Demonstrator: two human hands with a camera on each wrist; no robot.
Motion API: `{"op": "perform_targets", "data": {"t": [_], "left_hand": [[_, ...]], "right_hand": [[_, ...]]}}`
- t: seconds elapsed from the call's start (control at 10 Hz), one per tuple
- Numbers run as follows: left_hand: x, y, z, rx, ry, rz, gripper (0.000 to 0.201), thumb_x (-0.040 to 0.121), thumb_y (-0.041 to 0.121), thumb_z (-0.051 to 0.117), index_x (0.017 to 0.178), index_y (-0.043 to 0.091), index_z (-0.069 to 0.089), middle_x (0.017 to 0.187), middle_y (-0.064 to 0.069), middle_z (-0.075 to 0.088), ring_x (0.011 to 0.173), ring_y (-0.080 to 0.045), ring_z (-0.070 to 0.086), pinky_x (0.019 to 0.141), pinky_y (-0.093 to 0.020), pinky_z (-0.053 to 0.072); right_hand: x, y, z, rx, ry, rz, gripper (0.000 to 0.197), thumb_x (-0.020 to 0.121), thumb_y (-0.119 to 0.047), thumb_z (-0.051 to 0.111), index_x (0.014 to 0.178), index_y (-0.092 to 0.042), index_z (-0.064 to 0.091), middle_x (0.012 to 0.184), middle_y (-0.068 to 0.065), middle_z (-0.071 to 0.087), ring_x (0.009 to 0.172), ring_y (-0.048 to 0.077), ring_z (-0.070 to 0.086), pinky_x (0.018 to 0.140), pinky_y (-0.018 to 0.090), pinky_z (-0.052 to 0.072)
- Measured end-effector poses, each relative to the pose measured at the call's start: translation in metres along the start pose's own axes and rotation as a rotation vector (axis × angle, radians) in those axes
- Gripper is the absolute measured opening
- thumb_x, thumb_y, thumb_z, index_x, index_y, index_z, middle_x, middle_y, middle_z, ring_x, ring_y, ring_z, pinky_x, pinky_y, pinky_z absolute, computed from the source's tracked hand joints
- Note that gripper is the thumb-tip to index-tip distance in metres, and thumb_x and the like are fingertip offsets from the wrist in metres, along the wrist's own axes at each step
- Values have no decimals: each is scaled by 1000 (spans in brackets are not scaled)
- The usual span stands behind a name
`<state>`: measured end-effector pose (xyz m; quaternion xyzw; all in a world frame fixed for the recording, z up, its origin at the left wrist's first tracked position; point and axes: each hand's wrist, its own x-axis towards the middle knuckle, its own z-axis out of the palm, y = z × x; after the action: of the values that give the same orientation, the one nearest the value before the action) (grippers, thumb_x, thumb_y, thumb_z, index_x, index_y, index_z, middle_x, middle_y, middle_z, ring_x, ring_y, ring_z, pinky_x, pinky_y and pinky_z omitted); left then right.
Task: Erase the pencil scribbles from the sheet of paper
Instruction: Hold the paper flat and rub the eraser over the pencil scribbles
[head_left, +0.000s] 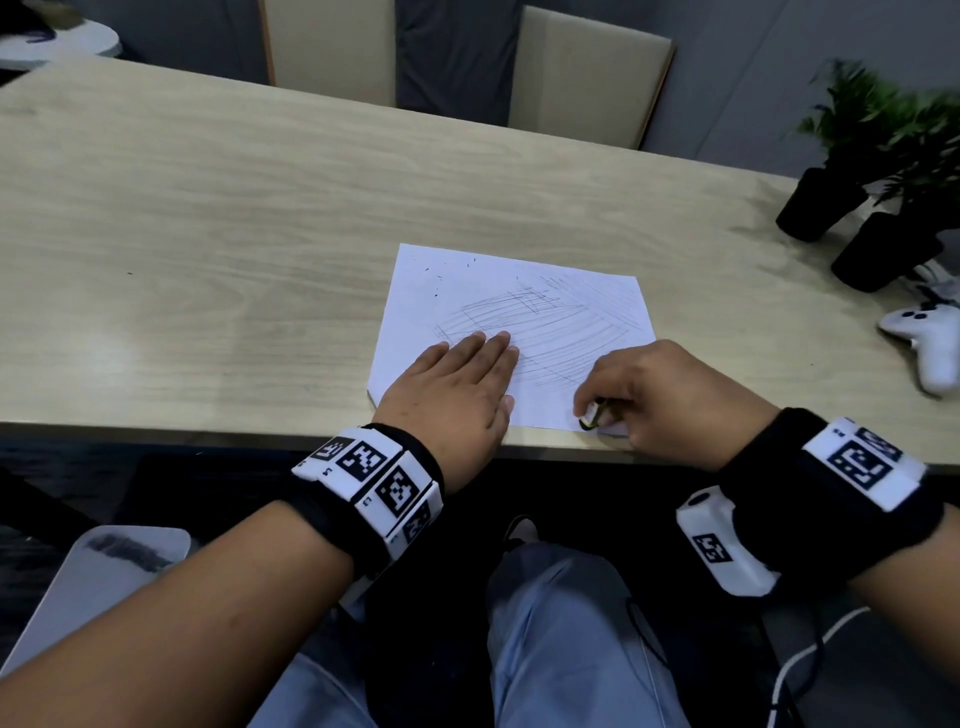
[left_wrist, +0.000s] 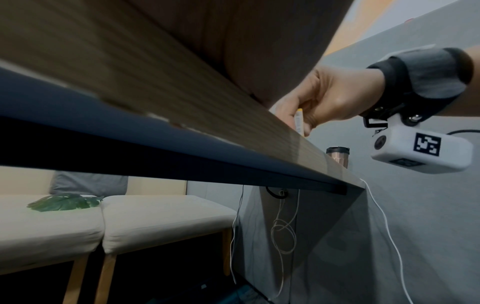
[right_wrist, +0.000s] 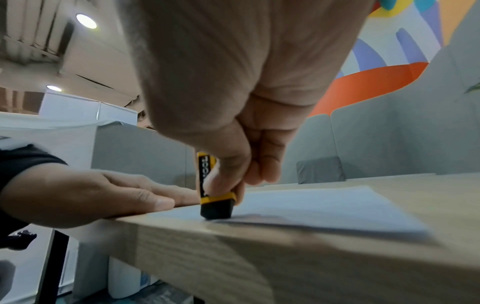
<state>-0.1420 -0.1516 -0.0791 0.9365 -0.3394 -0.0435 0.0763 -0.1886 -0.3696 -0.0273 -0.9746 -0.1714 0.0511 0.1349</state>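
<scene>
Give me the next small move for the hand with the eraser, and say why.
Probably slide the eraser up the sheet into the scribbles. The right hand holds it upright, tip on the paper's near edge, where no lines show; the marks lie farther up. The left hand lies flat on the sheet, so it should stay put.

White sheet of paper (head_left: 415, 322) lies flat, grey pencil scribbles (head_left: 561, 322) across it

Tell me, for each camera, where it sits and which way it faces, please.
Head: on the person's head, facing down at the paper; both hands show.
Left wrist: below the table edge, facing across; the right hand shows.
Right wrist: behind the right hand, facing the eraser; the left hand shows.
Shared: all three show the right hand gripping the eraser.
</scene>
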Motion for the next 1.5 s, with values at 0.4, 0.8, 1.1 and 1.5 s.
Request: {"op": "perform_targets", "data": {"t": [0.4,0.8,1.1,1.5], "left_hand": [[1,1,0,-6,17,-8,57,105,40,13,157,25,0,164,9,-7,150,-10,-6,120,-30,-4],[0,0,-1,7,9,0,57,104,39,14,157,23,-2,164,9,-9,150,-10,-8,119,-30,-6],[0,0,0,5,4,0,57,105,39,13,157,23,-3,164,9,-9,150,-10,-8,119,-30,-6],[0,0,-1,-4,2,-2,57,105,39,13,157,24,-4,164,9,-10,150,-9,-9,120,-30,-6]], "right_hand": [[26,-40,16,70,99,-130,20,73,-3,71,85,-19,75,77,-8,67,69,10,56,67,32,51],[30,-24,-13,39,46,25,29,74,5,64,88,-19,75,78,-6,69,78,11,64,77,34,53],[9,-7,-12,-8,-50,55,23,73,-1,69,84,-20,75,77,-4,69,74,15,63,72,38,53],[22,-18,1,-19,10,72,23,82,-4,61,97,-18,72,86,-3,68,86,19,61,80,38,50]]}}
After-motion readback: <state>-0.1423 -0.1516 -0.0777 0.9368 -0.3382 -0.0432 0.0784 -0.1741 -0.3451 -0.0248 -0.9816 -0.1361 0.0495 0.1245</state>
